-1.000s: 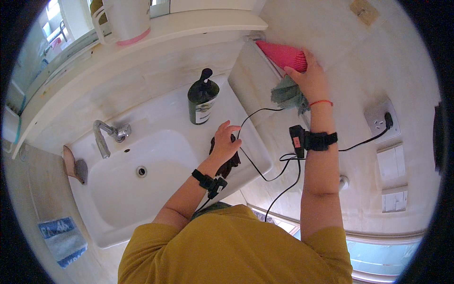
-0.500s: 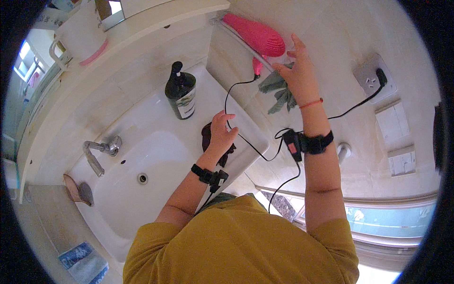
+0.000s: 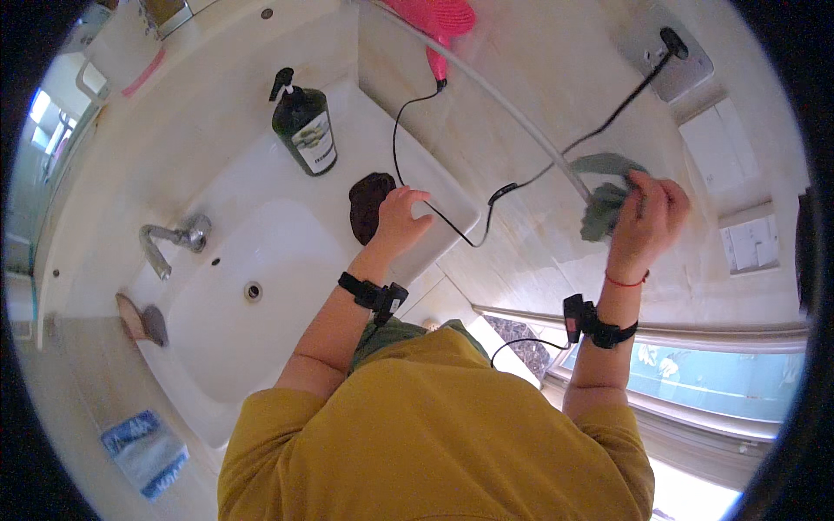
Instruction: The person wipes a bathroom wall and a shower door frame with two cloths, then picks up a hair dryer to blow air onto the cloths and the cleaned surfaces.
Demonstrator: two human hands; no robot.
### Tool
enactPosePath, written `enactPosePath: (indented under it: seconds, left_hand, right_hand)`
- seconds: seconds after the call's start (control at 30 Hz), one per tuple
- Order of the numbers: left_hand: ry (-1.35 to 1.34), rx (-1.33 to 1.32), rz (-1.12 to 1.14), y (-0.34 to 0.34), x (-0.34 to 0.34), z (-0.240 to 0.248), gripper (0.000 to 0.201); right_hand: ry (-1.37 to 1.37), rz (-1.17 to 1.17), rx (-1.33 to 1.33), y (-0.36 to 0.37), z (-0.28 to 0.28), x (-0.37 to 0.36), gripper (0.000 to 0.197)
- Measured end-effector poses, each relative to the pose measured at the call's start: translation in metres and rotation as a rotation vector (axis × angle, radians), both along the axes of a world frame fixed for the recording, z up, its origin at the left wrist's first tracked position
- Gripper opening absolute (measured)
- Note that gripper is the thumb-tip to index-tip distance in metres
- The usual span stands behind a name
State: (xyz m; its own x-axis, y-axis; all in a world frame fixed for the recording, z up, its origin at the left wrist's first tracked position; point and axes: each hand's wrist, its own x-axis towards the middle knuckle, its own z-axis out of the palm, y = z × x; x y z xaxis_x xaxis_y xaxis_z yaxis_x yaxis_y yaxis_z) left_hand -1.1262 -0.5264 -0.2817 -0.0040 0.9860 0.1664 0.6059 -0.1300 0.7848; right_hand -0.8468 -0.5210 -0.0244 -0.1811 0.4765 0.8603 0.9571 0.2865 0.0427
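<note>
My right hand (image 3: 647, 224) has its fingers closed on a grey-green cloth (image 3: 606, 208), held against the wall by the near end of a thin pale rail (image 3: 512, 108). Over the sink's right rim, my left hand (image 3: 404, 219) has its fingers loosely apart and nothing visible in it. Beside its fingertips a dark brown, flat, soft-looking thing (image 3: 369, 207) lies on the sink ledge; I cannot tell its kind. A black cord (image 3: 423, 201) runs behind the left fingers, up to a pink hair dryer (image 3: 439, 26) by the rail.
A dark green pump bottle (image 3: 304, 130) stands on the white sink's (image 3: 287, 227) back ledge. The tap (image 3: 174, 243) is at the left. A wall socket (image 3: 665, 52) with the cord's plug is at upper right, switches (image 3: 749, 240) below. A blue-and-white packet (image 3: 145, 456) is lower left.
My right hand has moved right and nearer, and the cloth has gone from beside the hair dryer to the rail's near end. My left hand has uncovered more of the brown thing. The view has shifted.
</note>
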Motion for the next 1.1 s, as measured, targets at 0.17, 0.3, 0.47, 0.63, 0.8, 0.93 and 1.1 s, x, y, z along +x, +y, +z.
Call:
enactPosePath:
  seconds: [0.17, 0.3, 0.47, 0.63, 0.8, 0.93, 1.1]
  left_hand:
    - [-0.038, -0.192, -0.194, -0.02, 0.049, 0.02, 0.053]
    - [-0.112, -0.263, -0.276, -0.017, 0.08, 0.015, 0.056]
    - [-0.298, -0.398, -0.185, -0.021, 0.097, 0.014, 0.054]
    - [-0.432, -0.212, -0.002, -0.015, 0.091, 0.01, 0.072]
    - [-0.922, 0.087, -0.188, -0.021, 0.073, 0.076, 0.069]
    - [-1.06, -0.178, 0.211, -0.027, 0.034, 0.074, 0.057]
    - [-1.049, -0.061, 0.373, -0.019, -0.008, 0.057, 0.047]
  right_hand:
    - [-0.086, 0.036, -0.081, -0.002, -0.026, 0.047, 0.023]
    - [0.188, 0.232, -0.23, -0.013, -0.036, 0.05, 0.021]
    - [0.127, 0.511, -0.36, -0.036, -0.04, 0.035, 0.02]
    - [0.121, 0.675, -0.522, -0.007, -0.063, -0.026, 0.018]
    - [0.188, 0.8, -0.728, 0.038, -0.109, -0.103, 0.024]
    - [0.077, 0.723, -0.676, 0.057, -0.081, -0.143, 0.04]
    - [0.067, 0.203, -0.33, 0.14, -0.019, -0.17, 0.069]
